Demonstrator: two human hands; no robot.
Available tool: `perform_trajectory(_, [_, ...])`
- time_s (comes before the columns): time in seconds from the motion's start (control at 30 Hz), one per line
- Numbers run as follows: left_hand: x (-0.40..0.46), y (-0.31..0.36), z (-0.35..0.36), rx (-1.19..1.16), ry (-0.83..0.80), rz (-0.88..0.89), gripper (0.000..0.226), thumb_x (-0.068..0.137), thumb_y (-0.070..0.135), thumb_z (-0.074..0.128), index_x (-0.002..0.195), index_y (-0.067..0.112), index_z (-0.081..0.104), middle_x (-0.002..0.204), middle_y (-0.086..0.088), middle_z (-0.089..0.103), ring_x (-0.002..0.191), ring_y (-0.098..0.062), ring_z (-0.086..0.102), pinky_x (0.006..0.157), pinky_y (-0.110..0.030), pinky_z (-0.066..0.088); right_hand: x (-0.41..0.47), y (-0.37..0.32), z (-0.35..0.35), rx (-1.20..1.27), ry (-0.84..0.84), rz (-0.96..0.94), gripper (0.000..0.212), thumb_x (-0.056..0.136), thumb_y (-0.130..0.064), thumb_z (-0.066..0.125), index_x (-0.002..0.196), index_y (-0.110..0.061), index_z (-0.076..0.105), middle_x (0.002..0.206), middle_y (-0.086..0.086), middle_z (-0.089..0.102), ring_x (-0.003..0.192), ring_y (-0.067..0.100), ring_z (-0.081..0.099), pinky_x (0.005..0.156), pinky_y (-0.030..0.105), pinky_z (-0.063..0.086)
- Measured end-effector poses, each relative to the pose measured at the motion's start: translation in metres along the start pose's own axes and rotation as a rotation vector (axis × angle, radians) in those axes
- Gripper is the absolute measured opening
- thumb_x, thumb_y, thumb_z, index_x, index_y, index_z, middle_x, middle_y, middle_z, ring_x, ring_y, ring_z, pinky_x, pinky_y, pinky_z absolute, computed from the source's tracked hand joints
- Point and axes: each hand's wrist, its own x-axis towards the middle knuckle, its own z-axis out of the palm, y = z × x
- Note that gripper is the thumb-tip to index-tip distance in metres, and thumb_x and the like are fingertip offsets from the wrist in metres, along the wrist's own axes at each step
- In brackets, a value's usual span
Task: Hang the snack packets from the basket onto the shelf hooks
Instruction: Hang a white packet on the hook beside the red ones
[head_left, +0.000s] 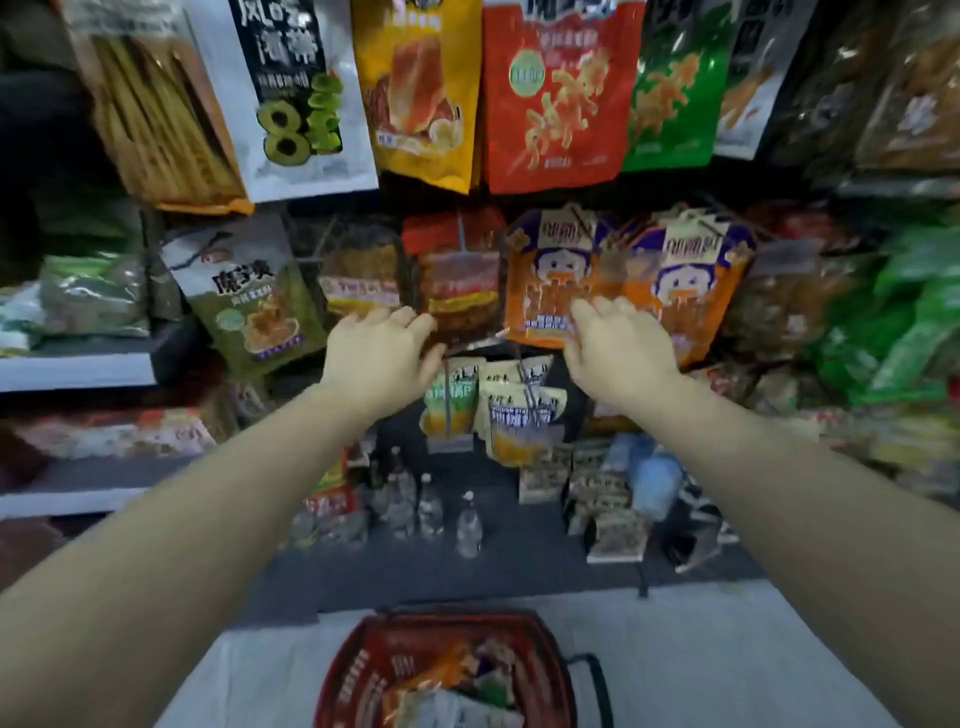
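Observation:
Both my arms reach forward to the middle row of hooks. My left hand (382, 351) lies with fingers spread against the lower edge of a red-brown packet (457, 275) hanging there. My right hand (613, 345) touches the bottom of an orange packet with a duck picture (553, 270); its fingers look relaxed, and the blur hides any grip. A second orange duck packet (685, 275) hangs just to the right. The red basket (343, 680) stands on the floor below me, with several packets (457, 686) inside.
The top row holds big hanging bags, among them a yellow one (415, 88) and an orange-red one (556, 93). Small pale packets (519, 410) hang under my hands. Small bottles (467, 525) stand on the dark bottom shelf. Shelves with goods flank both sides.

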Motion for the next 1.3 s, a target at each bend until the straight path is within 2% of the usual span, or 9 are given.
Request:
perform_trajectory(0.1, [-0.059, 0.003, 0.031, -0.064, -0.165, -0.013, 0.037, 0.094, 0.04, 0.045, 0.118, 0.017, 0.061, 0.107, -0.004, 0.066, 0.099, -0.029, 0.061, 0.076, -0.039, 0.048, -0.044, -0.024, 0.045, 0.026, -0.157, -0.009, 0.03, 0.094, -0.024, 0.045, 0.117, -0.006, 0.05, 0.118, 0.016, 0.057, 0.111, 0.035, 0.049, 0.084, 0.044, 0.041])
perform_trajectory(0.27, [-0.158, 0.014, 0.087, -0.072, -0.476, -0.095, 0.039, 0.095, 0.04, 0.04, 0.125, 0.02, 0.053, 0.118, -0.002, 0.061, 0.105, -0.029, 0.058, 0.073, -0.036, 0.045, -0.107, -0.046, 0.118, 0.036, -0.442, 0.011, 0.041, 0.096, -0.025, 0.041, 0.134, -0.009, 0.04, 0.13, 0.016, 0.051, 0.12, 0.034, 0.046, 0.091, 0.042, 0.04])
perform_trajectory(0.37, [-0.206, 0.027, 0.123, -0.045, -0.67, -0.166, 0.04, 0.096, 0.042, 0.038, 0.126, 0.019, 0.051, 0.117, -0.002, 0.061, 0.103, -0.027, 0.059, 0.072, -0.034, 0.042, -0.142, -0.052, 0.16, 0.058, -0.595, 0.002, 0.033, 0.097, -0.026, 0.041, 0.126, -0.009, 0.043, 0.129, 0.014, 0.05, 0.121, 0.033, 0.044, 0.094, 0.042, 0.038])
perform_trajectory(0.53, [-0.29, 0.062, 0.214, -0.02, -0.885, -0.232, 0.037, 0.094, 0.04, 0.039, 0.125, 0.024, 0.051, 0.125, 0.001, 0.058, 0.114, -0.023, 0.055, 0.09, -0.035, 0.043, -0.197, -0.058, 0.261, 0.03, -0.75, -0.085, 0.034, 0.095, -0.02, 0.043, 0.128, -0.01, 0.042, 0.128, 0.011, 0.05, 0.121, 0.03, 0.043, 0.095, 0.04, 0.038])
perform_trajectory(0.73, [-0.41, 0.104, 0.366, 0.017, -1.086, -0.117, 0.036, 0.09, 0.04, 0.044, 0.119, 0.024, 0.057, 0.119, 0.001, 0.062, 0.109, -0.022, 0.06, 0.087, -0.034, 0.046, -0.27, -0.078, 0.429, -0.016, -0.882, -0.174, 0.049, 0.09, -0.018, 0.049, 0.137, -0.009, 0.036, 0.137, 0.013, 0.044, 0.128, 0.031, 0.038, 0.103, 0.04, 0.032])
perform_trajectory(0.9, [-0.492, 0.115, 0.513, 0.03, -1.186, -0.035, 0.037, 0.089, 0.048, 0.049, 0.117, 0.026, 0.059, 0.11, 0.005, 0.066, 0.099, -0.017, 0.063, 0.085, -0.033, 0.049, -0.319, -0.103, 0.594, -0.102, -0.938, -0.309, 0.057, 0.09, -0.017, 0.052, 0.142, -0.01, 0.029, 0.145, 0.014, 0.038, 0.132, 0.032, 0.033, 0.104, 0.044, 0.031])
perform_trajectory(1.07, [-0.523, 0.105, 0.611, 0.001, -1.229, 0.075, 0.055, 0.088, 0.059, 0.044, 0.137, 0.034, 0.041, 0.129, 0.005, 0.056, 0.117, -0.021, 0.054, 0.088, -0.032, 0.044, -0.352, -0.13, 0.716, -0.103, -0.954, -0.454, 0.054, 0.089, -0.015, 0.054, 0.139, -0.011, 0.034, 0.137, 0.012, 0.043, 0.126, 0.03, 0.039, 0.101, 0.042, 0.038])
perform_trajectory(1.2, [-0.531, 0.109, 0.64, -0.128, -1.222, 0.106, 0.041, 0.088, 0.055, 0.046, 0.111, 0.022, 0.055, 0.11, 0.001, 0.062, 0.105, -0.021, 0.058, 0.071, -0.026, 0.038, -0.37, -0.143, 0.771, 0.021, -0.981, -0.41, 0.057, 0.092, -0.022, 0.055, 0.142, -0.011, 0.032, 0.141, 0.011, 0.041, 0.129, 0.03, 0.04, 0.099, 0.048, 0.042])
perform_trajectory(1.3, [-0.531, 0.112, 0.645, -0.168, -1.182, 0.078, 0.027, 0.088, 0.049, 0.052, 0.096, 0.023, 0.056, 0.106, 0.001, 0.063, 0.099, -0.021, 0.06, 0.064, -0.027, 0.037, -0.376, -0.145, 0.778, 0.235, -0.989, -0.257, 0.055, 0.088, -0.021, 0.062, 0.136, -0.01, 0.037, 0.137, 0.011, 0.044, 0.127, 0.028, 0.042, 0.099, 0.041, 0.043])
